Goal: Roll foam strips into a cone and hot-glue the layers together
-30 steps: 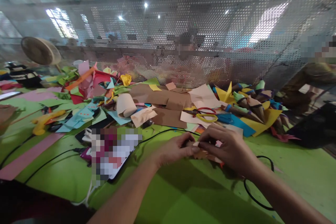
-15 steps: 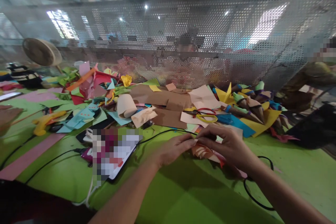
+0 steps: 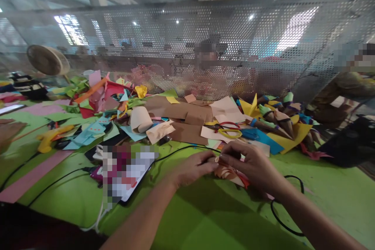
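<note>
A peach folded paper piece with pleated layers and a bit of red is between my hands, above the green table. My left hand pinches its upper left edge with thumb and fingers. From the right, my right hand grips its top, fingers curled and almost touching the left fingertips. The palm side of the right hand is hidden. Just beyond the hands lie yellow-handled scissors and red-handled scissors.
A phone lies left of my hands, with cables around it. A yellow glue gun is farther left. Coloured paper scraps and paper cones line the back, before a perforated metal screen. A fan stands back left.
Both hands stay at the peach paper. The right fingers have curled a little more, and the pinched edge has shifted slightly.
</note>
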The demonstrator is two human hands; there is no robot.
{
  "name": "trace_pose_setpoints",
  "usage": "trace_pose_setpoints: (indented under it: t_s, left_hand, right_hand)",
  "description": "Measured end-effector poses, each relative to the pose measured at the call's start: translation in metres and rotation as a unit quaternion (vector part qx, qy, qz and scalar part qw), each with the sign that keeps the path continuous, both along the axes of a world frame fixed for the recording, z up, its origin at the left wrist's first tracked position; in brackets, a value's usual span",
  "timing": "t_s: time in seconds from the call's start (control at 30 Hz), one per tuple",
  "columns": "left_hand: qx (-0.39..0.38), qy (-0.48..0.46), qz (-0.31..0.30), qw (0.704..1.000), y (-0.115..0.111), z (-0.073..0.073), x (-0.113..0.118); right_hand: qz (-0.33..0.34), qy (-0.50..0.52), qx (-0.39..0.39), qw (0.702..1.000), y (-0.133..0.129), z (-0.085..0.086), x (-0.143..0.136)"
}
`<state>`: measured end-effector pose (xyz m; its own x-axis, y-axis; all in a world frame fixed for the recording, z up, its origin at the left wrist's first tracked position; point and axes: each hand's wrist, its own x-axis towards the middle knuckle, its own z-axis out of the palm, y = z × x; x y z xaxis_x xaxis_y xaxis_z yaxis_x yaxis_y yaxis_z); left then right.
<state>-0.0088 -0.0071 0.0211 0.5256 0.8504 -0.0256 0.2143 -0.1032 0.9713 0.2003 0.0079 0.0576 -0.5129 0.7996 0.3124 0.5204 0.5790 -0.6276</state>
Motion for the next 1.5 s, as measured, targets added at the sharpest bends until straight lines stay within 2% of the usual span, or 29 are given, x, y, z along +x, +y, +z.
trace_pose_setpoints:
  t_s: [0.23,0.53,0.7,0.9,1.23,1.5]
  left_hand:
    - [0.009,0.012,0.003,1.0,-0.001,0.003,0.0]
    - [0.126,0.065,0.034,0.989,0.001,0.004,-0.002]
    - [0.151,0.084,0.042,0.984,0.003,0.005,-0.002]
    - [0.124,0.029,0.045,0.991,0.003,0.002,-0.002]
    - [0.113,0.031,0.032,0.993,0.004,-0.002,-0.004]
    - [0.084,0.011,0.038,0.996,0.005,-0.006,-0.003]
  right_hand:
    - [0.002,-0.013,0.006,1.0,0.001,0.004,-0.001]
    - [0.007,-0.068,0.052,0.996,0.002,0.002,0.0]
    - [0.005,-0.079,0.09,0.993,0.002,0.0,0.0]
    - [0.012,-0.055,0.102,0.993,0.001,-0.004,0.003]
    - [0.042,0.001,0.105,0.994,0.0,-0.003,0.001]
    - [0.028,0.013,0.123,0.992,0.002,-0.003,0.002]
